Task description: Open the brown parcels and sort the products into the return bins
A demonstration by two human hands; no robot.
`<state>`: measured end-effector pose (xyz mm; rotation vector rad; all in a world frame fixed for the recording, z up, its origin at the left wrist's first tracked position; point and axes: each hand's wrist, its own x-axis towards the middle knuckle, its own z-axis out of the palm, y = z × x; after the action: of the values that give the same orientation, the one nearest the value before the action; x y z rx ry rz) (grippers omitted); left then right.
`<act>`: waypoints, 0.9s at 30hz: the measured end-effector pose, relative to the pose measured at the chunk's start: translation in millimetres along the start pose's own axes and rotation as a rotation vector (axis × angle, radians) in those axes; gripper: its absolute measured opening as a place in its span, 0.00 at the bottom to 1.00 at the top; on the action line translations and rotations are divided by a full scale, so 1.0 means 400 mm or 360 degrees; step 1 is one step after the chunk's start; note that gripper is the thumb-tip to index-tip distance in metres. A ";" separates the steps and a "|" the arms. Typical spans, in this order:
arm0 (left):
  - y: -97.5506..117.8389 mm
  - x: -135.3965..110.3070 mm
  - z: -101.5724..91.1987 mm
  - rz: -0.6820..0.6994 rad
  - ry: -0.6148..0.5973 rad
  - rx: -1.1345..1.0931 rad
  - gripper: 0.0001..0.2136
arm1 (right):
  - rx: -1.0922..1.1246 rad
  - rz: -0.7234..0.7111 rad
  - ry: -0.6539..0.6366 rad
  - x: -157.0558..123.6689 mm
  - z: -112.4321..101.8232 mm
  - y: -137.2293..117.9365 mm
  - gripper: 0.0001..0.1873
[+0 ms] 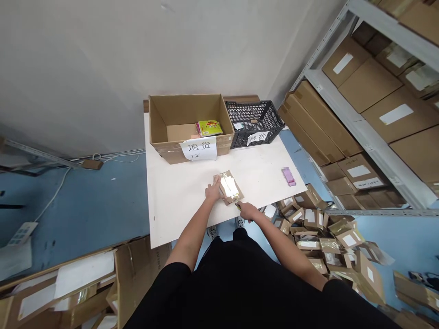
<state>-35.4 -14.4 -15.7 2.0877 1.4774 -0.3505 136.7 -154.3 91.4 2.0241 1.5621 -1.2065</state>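
A small flat cardboard parcel (230, 186), wrapped in shiny clear tape, lies near the front edge of the white table (185, 201). My left hand (213, 192) grips its left side, thumb and fingers resting along that edge. In my right hand (248, 212) is a box cutter (238, 206) with some yellow on it, fingers closed around the handle. Its tip is at the parcel's near right corner; whether the blade touches the cardboard I cannot tell.
Behind the parcel stand an open cardboard box (161, 151) with books inside and a black plastic crate (272, 119). A purple item (288, 176) lies at the table's right. Parcels (313, 219) pile on the floor beside a boxed shelf (360, 125). Another full carton (132, 274) is at lower left.
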 end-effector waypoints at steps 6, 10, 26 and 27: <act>0.163 -0.036 0.102 -0.0318 0.0211 0.0006 0.50 | 0.0347 0.0128 0.0682 0.051 -0.030 0.146 0.38; 0.253 -0.066 0.160 -0.0378 0.0183 0.0090 0.46 | 0.0496 0.0255 0.0719 0.186 -0.059 0.194 0.44; 0.301 -0.030 0.155 -0.0101 0.0020 0.0243 0.34 | 0.1384 -0.0203 0.0500 0.338 -0.105 0.365 0.13; 0.300 -0.024 0.163 -0.0122 0.0012 0.0251 0.34 | 0.1430 -0.0205 0.0416 0.329 -0.102 0.382 0.12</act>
<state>78.9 -88.0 -29.5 2.1591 1.5828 -0.5041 298.7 -96.6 -21.5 2.7256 1.3965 -2.0235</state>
